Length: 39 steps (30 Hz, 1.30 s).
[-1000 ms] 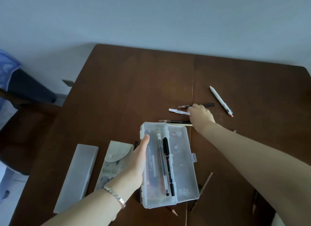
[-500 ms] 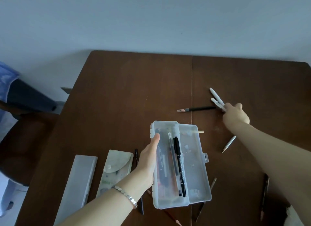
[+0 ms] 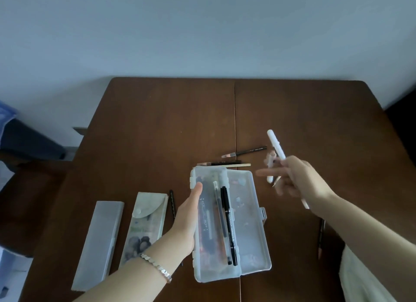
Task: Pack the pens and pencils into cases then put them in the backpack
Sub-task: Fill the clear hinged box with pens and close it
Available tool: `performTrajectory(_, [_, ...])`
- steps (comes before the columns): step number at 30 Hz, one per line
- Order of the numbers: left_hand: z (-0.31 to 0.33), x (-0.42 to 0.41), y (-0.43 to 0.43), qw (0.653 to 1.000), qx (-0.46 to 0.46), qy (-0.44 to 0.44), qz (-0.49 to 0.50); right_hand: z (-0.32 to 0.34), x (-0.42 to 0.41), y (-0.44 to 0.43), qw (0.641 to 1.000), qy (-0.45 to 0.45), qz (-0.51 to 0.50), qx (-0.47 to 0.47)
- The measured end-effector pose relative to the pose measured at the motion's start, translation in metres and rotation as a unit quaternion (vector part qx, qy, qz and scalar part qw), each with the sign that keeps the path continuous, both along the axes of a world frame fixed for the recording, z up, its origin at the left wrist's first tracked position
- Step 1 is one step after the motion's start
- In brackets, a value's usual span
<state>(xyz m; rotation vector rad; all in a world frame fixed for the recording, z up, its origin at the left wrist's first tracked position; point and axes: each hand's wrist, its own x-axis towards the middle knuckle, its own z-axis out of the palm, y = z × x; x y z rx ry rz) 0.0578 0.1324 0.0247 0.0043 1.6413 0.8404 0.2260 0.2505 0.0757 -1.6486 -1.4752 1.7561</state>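
Right grip, blurred, is clamped on white pens. One pen sticks up and away past the fingers, and how many it holds I cannot tell. It hangs above the tabletop, just right of the clear case. Left grip clasps that open case by its left side, thumb over the rim. Whether the case touches the tabletop I cannot tell. Inside lie a black marker, a clear pen beside it and some darker ones further left. Just beyond the case lie two dark pencils and a pale stick. Left of the hand are a black pen, a flap pouch and a frosted case. A bracelet circles the left wrist. Another pencil lies by the right forearm.
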Motion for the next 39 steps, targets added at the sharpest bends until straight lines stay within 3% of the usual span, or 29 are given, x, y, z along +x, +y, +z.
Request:
performTrajectory(2, [0.005,0.009,-0.015,1.0,0.001,-0.009,-0.009,0.021,0.008,-0.03,0.997,0.045,0.04,-0.041])
performTrajectory(6, [0.009,0.029,-0.046,1.0,0.004,-0.025,-0.011,0.039,0.012,-0.086,0.995,0.067,0.065,-0.031])
performTrajectory(11, [0.008,0.05,-0.078,0.997,0.024,-0.06,-0.036,0.009,0.001,-0.13,0.993,-0.021,0.105,-0.05])
performTrajectory(14, [0.002,0.053,-0.091,0.992,0.05,-0.115,-0.002,-0.015,-0.002,-0.151,0.988,-0.075,0.111,-0.073])
performTrajectory(19, [-0.006,0.049,-0.099,0.99,0.057,-0.119,0.043,-0.023,-0.003,-0.181,0.974,-0.162,0.153,0.048])
performTrajectory(26, [-0.003,0.043,-0.098,0.975,0.082,-0.193,0.074,-0.018,-0.006,-0.195,0.965,-0.148,0.14,0.163])
performTrajectory(28, [-0.004,0.047,-0.098,0.98,0.1,-0.155,0.081,-0.015,-0.008,-0.199,0.932,-0.168,0.171,0.272])
performTrajectory(30, [-0.008,0.05,-0.099,0.984,0.104,-0.124,0.069,-0.015,-0.011,-0.199,0.868,-0.219,0.244,0.373])
performTrajectory(34, [-0.011,0.047,-0.097,0.963,0.069,-0.233,0.114,-0.028,-0.006,-0.202,0.854,-0.252,0.303,0.341])
performTrajectory(39, [-0.02,0.045,-0.093,0.985,0.071,-0.154,0.014,-0.039,0.002,-0.199,0.838,-0.21,0.325,0.384])
